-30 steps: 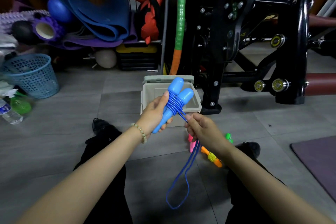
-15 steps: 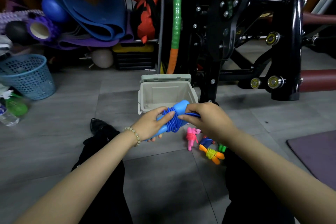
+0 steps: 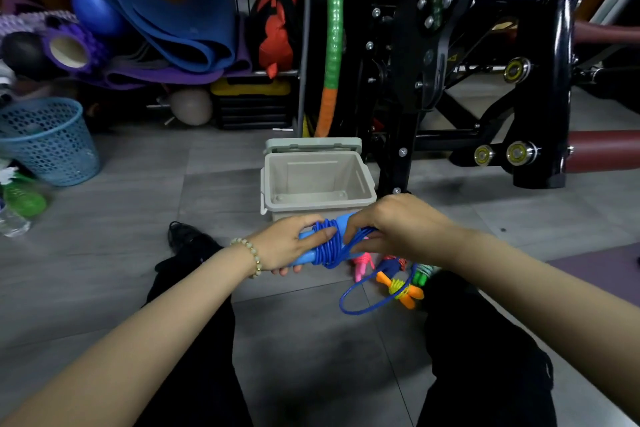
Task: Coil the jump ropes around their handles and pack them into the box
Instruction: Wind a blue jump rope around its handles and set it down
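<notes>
My left hand (image 3: 284, 246) grips the blue jump rope handles (image 3: 306, 257), which lie nearly level with blue cord (image 3: 327, 246) wound around their middle. My right hand (image 3: 394, 229) holds the far end of the handles and the cord; a loose loop of cord (image 3: 360, 302) hangs down to the floor. The open beige box (image 3: 317, 180) stands just behind both hands, nothing visible inside. Coiled ropes lie on the floor below my right hand: a pink one (image 3: 362, 265), an orange one (image 3: 401, 289), a dark blue one (image 3: 389, 265) and a green one (image 3: 424, 274).
A black exercise machine (image 3: 450, 62) rises right behind the box. A blue mesh basket (image 3: 48, 142) and bottles stand at the left. Rolled mats, balls and a yellow-black toolbox (image 3: 251, 102) line the back. A purple mat (image 3: 595, 270) lies at the right. My legs stretch along the grey tiled floor.
The handles have tipped from upright to nearly level and dropped lower. More cord is wound on, so the hanging loop is much shorter. My right hand has moved up onto the handles.
</notes>
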`<action>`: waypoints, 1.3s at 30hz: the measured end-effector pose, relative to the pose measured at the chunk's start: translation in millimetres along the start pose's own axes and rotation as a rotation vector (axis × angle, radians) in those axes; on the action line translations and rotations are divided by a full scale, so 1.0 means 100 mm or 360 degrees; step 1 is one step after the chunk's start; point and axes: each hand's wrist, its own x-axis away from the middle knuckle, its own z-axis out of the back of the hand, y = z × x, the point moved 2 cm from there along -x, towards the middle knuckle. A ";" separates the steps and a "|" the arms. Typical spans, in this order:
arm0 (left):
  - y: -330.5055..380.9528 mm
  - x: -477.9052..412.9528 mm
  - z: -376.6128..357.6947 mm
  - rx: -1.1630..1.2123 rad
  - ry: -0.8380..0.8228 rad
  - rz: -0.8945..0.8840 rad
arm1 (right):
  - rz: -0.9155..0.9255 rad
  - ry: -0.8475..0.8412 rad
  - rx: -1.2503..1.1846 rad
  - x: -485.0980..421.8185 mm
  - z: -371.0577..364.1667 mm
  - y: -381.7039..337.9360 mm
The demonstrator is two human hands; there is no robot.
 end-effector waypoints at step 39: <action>0.46 0.31 0.15 -0.0224 0.0049 -0.0390 | -0.0398 -0.0240 -0.1861 -0.12 -0.15 0.08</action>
